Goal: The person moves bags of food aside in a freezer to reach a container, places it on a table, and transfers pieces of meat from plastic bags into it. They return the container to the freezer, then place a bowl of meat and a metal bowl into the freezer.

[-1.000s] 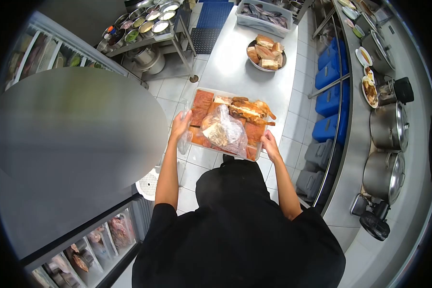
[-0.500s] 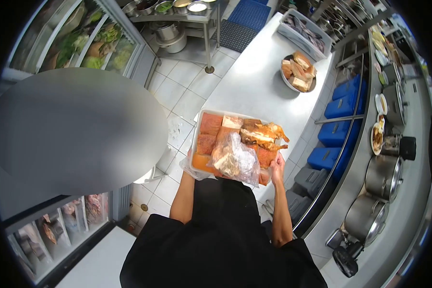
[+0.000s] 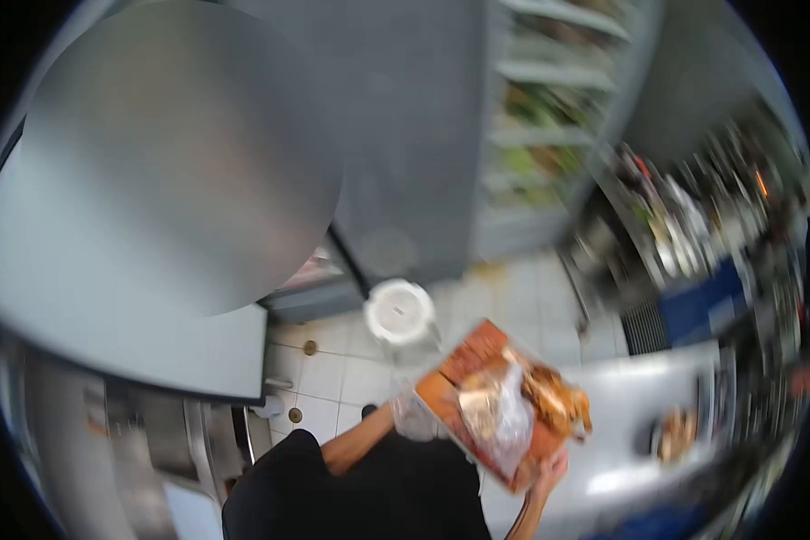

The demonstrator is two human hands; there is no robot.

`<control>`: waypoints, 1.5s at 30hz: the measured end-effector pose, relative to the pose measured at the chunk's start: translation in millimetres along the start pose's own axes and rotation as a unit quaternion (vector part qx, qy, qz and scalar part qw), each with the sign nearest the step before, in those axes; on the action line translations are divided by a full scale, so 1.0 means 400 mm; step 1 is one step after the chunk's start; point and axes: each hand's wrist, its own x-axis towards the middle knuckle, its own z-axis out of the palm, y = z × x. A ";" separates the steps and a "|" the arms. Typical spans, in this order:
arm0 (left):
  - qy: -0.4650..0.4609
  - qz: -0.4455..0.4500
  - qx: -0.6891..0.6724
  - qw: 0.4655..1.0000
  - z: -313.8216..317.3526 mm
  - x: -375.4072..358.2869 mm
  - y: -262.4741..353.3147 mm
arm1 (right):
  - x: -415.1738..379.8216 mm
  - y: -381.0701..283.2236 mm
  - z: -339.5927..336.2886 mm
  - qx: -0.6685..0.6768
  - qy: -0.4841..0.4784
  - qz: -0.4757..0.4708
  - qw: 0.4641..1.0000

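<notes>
Between my hands is a shallow tray (image 3: 452,426) loaded with reddish-brown slabs of cooked meat (image 3: 473,349), tilted in view. A browned roast bird (image 3: 556,402) lies on its right side. On top rests a clear plastic bag (image 3: 513,423) with pale pieces in or under it. My right hand (image 3: 549,470) is closed on the tray's near right corner. At the left edge, my left hand (image 3: 400,412) supports the tray; clear plastic hangs there and its fingers are mostly hidden.
A white round stool (image 3: 400,310) stands just beyond the tray. Grey fridge units (image 3: 414,135) line the far side, one with greens on shelves. To the right is a steel table (image 3: 616,387) with a bowl of pieces (image 3: 677,436). A white panel (image 3: 135,297) is at left.
My view has swung left, away from the steel table and toward the fridges and stool, with motion blur. The tray stays in both hands and now sits turned in view.
</notes>
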 end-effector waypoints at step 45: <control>0.360 0.632 0.242 0.642 -0.479 -1.011 2.272 | -0.054 -1.303 2.685 0.344 -0.611 -0.127 0.702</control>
